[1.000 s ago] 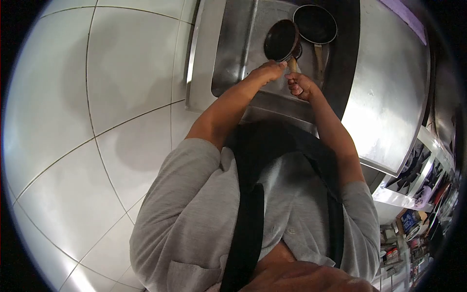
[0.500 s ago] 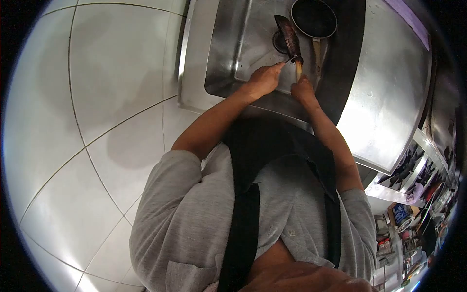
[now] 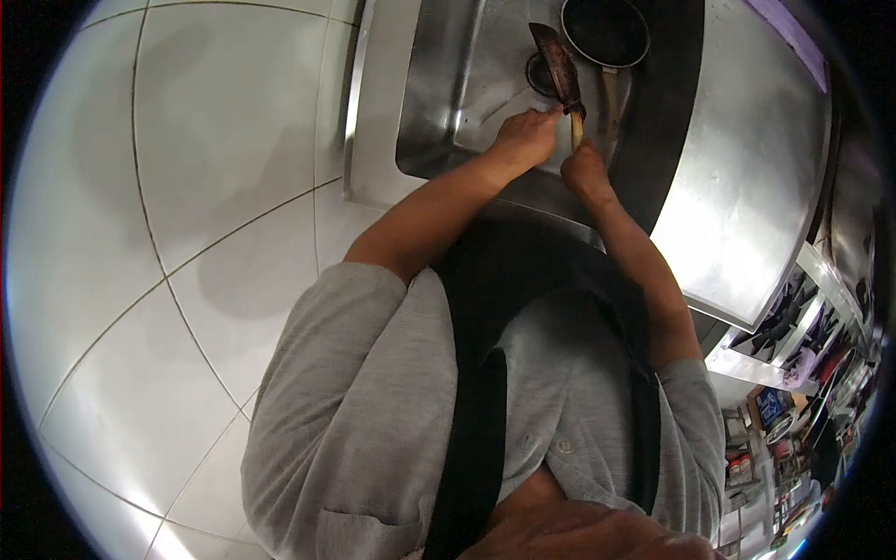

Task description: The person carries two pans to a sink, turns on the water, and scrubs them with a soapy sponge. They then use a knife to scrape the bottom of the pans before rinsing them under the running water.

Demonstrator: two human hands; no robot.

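In the head view, a frying pan [image 3: 554, 63] with a scorched, brownish-dark underside is held on edge above the sink. My right hand [image 3: 585, 170] is wrapped around its pale handle [image 3: 577, 129]. My left hand [image 3: 528, 140] is closed, with its fingertips at the joint where handle meets pan. A thin, light tool showed from it earlier; whatever it holds now is mostly hidden. Past the pan's right side lies a second frying pan [image 3: 607, 32], black inside, its beige handle [image 3: 611, 98] pointing toward me.
The steel sink [image 3: 439, 103] surrounds both pans, with a dark drain [image 3: 539, 75] behind the held one. A steel counter [image 3: 747, 177] adjoins on the right, and racks with dark utensils [image 3: 793, 313] stand beyond it. White tiles [image 3: 224, 112] cover the left side.
My left hand has shifted slightly right and up, closer to the pan's handle joint, and the thin tool is less visible. The held pan has tilted slightly; my right hand keeps its hold.
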